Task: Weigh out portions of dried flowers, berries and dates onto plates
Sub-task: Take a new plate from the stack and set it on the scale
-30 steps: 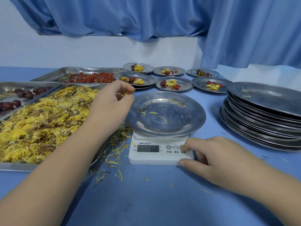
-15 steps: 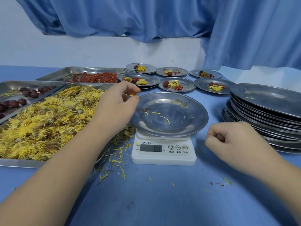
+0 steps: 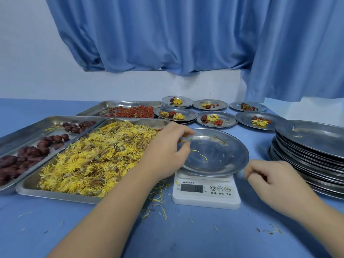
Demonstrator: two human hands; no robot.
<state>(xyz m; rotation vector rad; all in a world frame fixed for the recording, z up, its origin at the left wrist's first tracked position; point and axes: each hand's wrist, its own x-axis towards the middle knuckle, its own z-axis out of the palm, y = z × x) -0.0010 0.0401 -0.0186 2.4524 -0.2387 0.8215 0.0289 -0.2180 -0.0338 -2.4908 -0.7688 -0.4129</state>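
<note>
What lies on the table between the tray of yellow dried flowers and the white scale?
In the head view, loose yellow petals lie scattered on the blue table between the tray and the scale; the left forearm crosses above them.

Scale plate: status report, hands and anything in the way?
Left hand at left rim of plate, grip blurred. Right hand curled, empty, beside scale. Plate holds only stray petals. Nothing blocking.

Digits on the scale display (image 3: 191, 188) were too blurred to read. Blur smeared the left hand (image 3: 165, 153) at its fingertips over the plate (image 3: 223, 157) rim, hiding any pinch. The date tray (image 3: 31, 129) ran off the left edge, the plate stack (image 3: 312, 138) off the right.
</note>
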